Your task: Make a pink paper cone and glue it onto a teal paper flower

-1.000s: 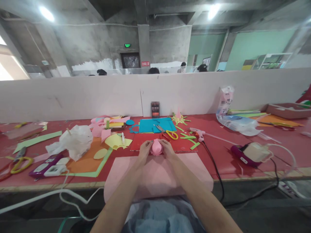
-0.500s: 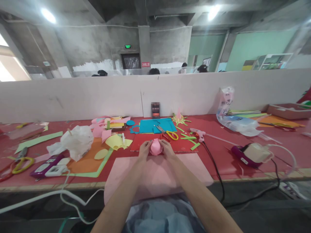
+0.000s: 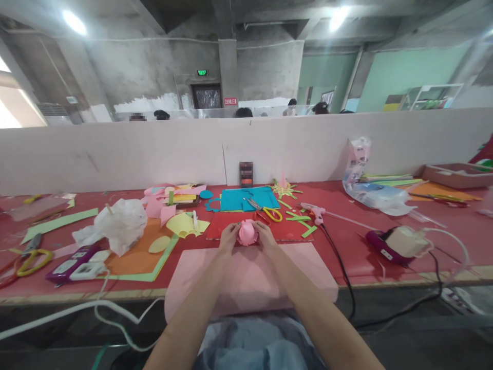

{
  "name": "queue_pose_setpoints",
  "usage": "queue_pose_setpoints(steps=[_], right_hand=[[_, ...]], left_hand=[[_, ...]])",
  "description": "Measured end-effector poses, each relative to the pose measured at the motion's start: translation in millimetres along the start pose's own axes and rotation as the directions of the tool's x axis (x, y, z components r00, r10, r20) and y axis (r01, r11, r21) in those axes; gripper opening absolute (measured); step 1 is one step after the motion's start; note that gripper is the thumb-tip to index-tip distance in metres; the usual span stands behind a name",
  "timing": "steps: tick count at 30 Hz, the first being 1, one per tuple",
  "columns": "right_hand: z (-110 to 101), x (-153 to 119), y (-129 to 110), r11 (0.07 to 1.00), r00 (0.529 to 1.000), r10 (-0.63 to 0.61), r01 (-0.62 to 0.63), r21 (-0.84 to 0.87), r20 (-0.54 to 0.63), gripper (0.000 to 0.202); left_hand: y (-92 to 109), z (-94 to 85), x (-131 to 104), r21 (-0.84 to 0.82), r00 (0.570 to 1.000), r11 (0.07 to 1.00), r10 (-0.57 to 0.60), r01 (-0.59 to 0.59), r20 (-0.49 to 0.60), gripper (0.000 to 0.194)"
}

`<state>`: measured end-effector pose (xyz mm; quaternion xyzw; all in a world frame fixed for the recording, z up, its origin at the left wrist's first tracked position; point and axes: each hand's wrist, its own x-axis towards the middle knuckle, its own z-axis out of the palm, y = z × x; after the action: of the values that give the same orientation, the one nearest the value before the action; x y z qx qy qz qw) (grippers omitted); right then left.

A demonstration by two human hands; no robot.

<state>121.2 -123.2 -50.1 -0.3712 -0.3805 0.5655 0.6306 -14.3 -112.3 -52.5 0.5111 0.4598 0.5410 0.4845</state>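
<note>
A small rounded pink paper piece is held between my two hands over the front of the red sheet. My left hand grips its left side, and my right hand closes on its right side. Just beyond them, scissors with yellow and red handles lie partly on blue sheets. Under my forearms is a pink sheet or pad. A pink glue gun rests to the right, near green paper strips.
Crumpled white plastic, orange paper and a purple power strip lie left. Another power strip with cables is right. A phone leans on the white partition; people's heads show beyond it.
The pink piece has turned slightly between my fingers, showing more folded edges. Both hands keep nearly the same place and hold.
</note>
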Motion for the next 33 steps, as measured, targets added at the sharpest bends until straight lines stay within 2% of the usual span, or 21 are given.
queue_pose_setpoints(steps=[6,12,15,22,30,33], right_hand=[[1.3,2.3,0.1,0.998,0.998,0.009,-0.006,0.061,-0.061,0.031],[-0.6,4.2,1.6,0.998,0.998,0.062,-0.061,0.021,-0.029,0.032],[-1.4,6.0,2.4,0.998,0.999,0.041,-0.039,0.051,-0.031,0.030],[1.5,6.0,1.0,0.995,0.997,0.018,-0.011,0.095,-0.073,0.030],[3.6,3.0,-1.5,0.985,0.993,0.086,-0.074,0.155,-0.077,0.029],[2.5,2.3,-0.7,0.989,0.995,0.061,-0.049,0.139,-0.083,0.029]], left_hand=[[3.2,1.6,-1.7,0.016,0.999,1.000,-0.019,0.018,0.049,0.021],[6.2,0.3,-2.0,0.066,1.000,0.998,-0.012,0.011,0.005,0.018],[6.7,-0.2,-2.6,0.062,1.000,0.998,0.003,-0.003,-0.012,0.023],[10.3,3.0,-8.2,-0.019,0.999,1.000,-0.024,0.024,0.021,0.039],[8.6,1.9,-5.6,-0.057,0.998,0.997,-0.059,0.060,0.025,0.036],[10.2,3.5,-5.7,-0.120,0.997,0.990,-0.066,0.069,0.032,0.036]])
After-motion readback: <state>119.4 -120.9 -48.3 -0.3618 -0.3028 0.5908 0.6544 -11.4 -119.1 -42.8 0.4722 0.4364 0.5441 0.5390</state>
